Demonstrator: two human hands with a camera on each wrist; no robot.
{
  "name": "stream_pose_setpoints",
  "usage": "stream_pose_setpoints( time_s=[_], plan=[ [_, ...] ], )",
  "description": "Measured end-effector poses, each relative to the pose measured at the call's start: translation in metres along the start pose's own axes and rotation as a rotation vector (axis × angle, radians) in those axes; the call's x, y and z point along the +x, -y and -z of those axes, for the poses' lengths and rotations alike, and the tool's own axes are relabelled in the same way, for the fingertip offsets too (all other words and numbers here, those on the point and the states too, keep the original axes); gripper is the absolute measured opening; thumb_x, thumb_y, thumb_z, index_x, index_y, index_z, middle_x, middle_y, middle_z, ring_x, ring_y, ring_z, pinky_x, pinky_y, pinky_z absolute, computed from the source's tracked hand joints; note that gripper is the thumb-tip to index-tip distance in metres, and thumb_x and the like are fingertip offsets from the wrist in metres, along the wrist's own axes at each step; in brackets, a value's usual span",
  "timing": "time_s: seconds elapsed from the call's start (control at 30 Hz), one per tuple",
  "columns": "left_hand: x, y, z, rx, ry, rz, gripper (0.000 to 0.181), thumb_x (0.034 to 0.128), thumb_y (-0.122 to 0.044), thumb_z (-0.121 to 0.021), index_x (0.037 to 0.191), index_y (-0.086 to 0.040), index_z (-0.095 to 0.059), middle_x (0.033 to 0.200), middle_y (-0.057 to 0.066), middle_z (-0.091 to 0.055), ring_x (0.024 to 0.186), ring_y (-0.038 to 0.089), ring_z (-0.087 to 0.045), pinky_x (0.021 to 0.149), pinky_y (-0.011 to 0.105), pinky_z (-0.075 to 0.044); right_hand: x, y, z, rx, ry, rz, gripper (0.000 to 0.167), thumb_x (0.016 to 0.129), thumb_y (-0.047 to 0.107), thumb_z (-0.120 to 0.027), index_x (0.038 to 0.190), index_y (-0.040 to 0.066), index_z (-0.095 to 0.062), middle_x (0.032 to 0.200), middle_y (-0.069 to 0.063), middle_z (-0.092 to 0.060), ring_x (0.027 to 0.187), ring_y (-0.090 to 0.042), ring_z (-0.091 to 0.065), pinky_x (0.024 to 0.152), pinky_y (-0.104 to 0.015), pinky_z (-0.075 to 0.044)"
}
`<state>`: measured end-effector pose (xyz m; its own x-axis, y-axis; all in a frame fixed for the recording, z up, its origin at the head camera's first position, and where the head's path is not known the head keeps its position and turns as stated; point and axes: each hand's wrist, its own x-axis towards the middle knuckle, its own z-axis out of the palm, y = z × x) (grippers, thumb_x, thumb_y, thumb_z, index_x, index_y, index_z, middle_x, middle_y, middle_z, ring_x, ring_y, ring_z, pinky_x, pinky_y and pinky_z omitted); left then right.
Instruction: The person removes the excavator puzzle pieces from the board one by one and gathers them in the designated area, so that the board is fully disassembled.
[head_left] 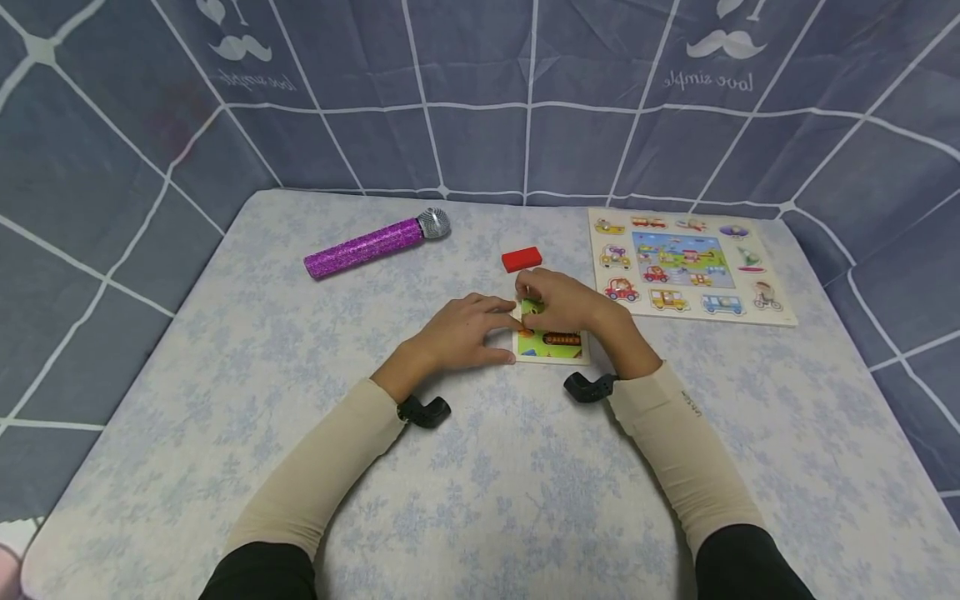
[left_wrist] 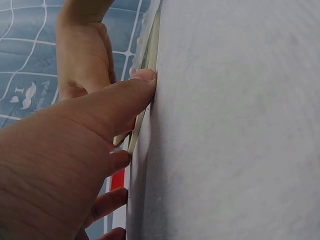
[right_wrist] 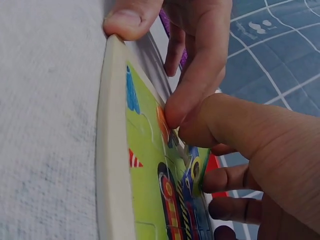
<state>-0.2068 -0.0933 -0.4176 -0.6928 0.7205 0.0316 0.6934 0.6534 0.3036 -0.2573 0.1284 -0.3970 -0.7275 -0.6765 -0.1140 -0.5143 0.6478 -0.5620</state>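
A small wooden jigsaw puzzle (head_left: 566, 352) with a green picture and pale rim lies flat on the table. My left hand (head_left: 468, 333) is at its left side, thumb touching the near corner and index finger reaching onto the picture; its other fingers are spread loosely. My right hand (head_left: 566, 302) comes over the far part of the puzzle. In the right wrist view, it pinches a tilted puzzle piece (right_wrist: 196, 167) between thumb and fingers, close to the left index fingertip. The right fingers partly hide that piece.
A red block (head_left: 521, 259) lies just beyond the hands. A glittery purple microphone (head_left: 367, 250) is at the back left. At the back right lies a larger vehicle puzzle board (head_left: 690, 296). Grey-blue checked cloth (head_left: 480, 150) hangs behind the table (head_left: 495, 500).
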Motion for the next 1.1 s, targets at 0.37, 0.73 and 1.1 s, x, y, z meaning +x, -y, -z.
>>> stream_pose_setpoints(
  time_s=[0.37, 0.73, 1.1],
  plan=[
    [-0.0021, -0.0003, 0.0009, -0.024, 0.008, 0.004, 0.045, 0.0948, -0.049, -0.068, 0.135, -0.029, -0.066, 0.152, 0.006, -0.047, 0.136, 0.03, -0.044, 0.103, 0.052, -0.04, -0.0063, -0.0032, 0.0055, 0.024, 0.02, -0.011, 0.033, 0.089, 0.015, -0.077, 0.114, 0.003, -0.058, 0.106, -0.012, -0.057, 0.097, -0.027, -0.053, 0.089, -0.042, -0.045],
    [-0.001, -0.0005, -0.0003, -0.013, 0.01, 0.016, 0.047, 0.0951, -0.05, -0.068, 0.136, -0.028, -0.065, 0.153, 0.005, -0.046, 0.136, 0.03, -0.043, 0.104, 0.051, -0.04, -0.007, -0.0004, 0.0055, -0.023, 0.02, -0.002, 0.031, 0.087, 0.011, -0.077, 0.112, 0.004, -0.06, 0.106, -0.01, -0.056, 0.096, -0.026, -0.052, 0.088, -0.042, -0.046],
    [-0.001, -0.002, 0.002, -0.014, 0.019, 0.017, 0.048, 0.0956, -0.049, -0.068, 0.137, -0.026, -0.064, 0.154, 0.005, -0.046, 0.136, 0.03, -0.043, 0.104, 0.051, -0.04, -0.0064, 0.0041, 0.0041, -0.085, 0.048, -0.051, 0.038, 0.086, 0.016, -0.079, 0.117, 0.002, -0.062, 0.109, -0.009, -0.057, 0.097, -0.025, -0.054, 0.092, -0.041, -0.047]
  ],
)
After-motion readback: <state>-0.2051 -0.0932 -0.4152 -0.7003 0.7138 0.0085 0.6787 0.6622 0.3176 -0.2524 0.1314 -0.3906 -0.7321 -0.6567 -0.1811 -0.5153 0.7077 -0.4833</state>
